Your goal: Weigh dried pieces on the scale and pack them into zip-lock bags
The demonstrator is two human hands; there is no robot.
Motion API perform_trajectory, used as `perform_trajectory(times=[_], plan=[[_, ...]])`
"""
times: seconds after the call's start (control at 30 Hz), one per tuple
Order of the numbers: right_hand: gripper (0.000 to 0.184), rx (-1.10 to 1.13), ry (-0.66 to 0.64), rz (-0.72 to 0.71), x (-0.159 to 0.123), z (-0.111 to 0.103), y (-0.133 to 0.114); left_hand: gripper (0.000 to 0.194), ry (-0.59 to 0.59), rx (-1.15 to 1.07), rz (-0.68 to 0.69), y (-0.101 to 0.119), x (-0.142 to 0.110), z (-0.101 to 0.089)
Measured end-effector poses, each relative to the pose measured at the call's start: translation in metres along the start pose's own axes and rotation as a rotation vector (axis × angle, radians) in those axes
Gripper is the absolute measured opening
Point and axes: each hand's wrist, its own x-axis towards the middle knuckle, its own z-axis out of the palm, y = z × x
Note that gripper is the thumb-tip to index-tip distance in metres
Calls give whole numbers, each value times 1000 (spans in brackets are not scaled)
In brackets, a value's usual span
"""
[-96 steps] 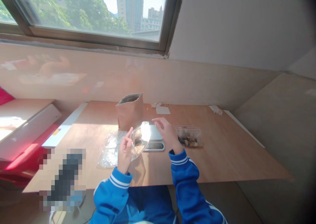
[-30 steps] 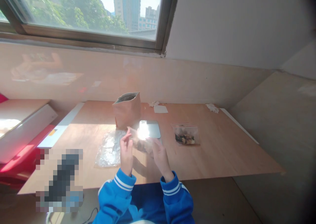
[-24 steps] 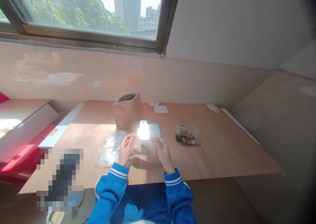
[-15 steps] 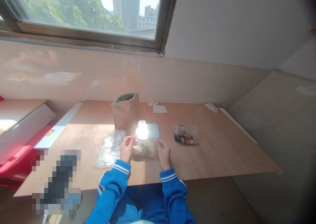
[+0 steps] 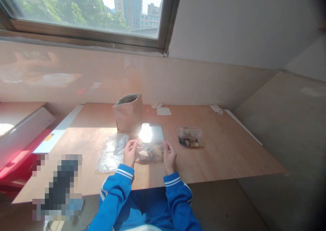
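Between my hands is a clear zip bag [image 5: 150, 152] with pale and dark dried pieces inside; their exact kind I cannot make out. My left hand [image 5: 130, 152] pinches the bag's upper left corner, and my right hand [image 5: 169, 156] pinches its upper right corner. Just behind it lies a flat scale-like plate [image 5: 158, 132] with bright glare on it. To the right rests a second filled zip bag [image 5: 190, 137]. Left of my left hand is a pile of clear plastic bags [image 5: 112, 153].
A brown paper bag [image 5: 128, 114] stands with its top open at the back left. White paper [image 5: 164, 111] and crumpled tissue [image 5: 216, 109] lie along the table's [image 5: 236, 149] far side. A red chair [image 5: 25, 166] is at the left, near a blurred-out patch.
My right hand's fingers have curled and shifted slightly at the bag's right corner. The bag's top edge now looks stretched straighter between my hands. The view has shifted slightly.
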Motion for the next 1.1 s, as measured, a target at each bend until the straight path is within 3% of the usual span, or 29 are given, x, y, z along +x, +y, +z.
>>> perform_trajectory(times=[0.2,0.43,0.6,0.93,1.1], plan=[[44,-38,-34,-51,0,-1,3,36,-1,21,26,0,0,-2],[40,-30,25,-92,0,2,6,31,29,110,110,-3,1,-4],[38,-26,23,-101,0,2,4,31,38,88,98,-4,0,-4],[36,-1,-64,-16,-2,1,1,37,-30,62,-3,14,-7,6],[35,41,-62,16,-1,0,-3,36,-34,98,23,16,-7,6]])
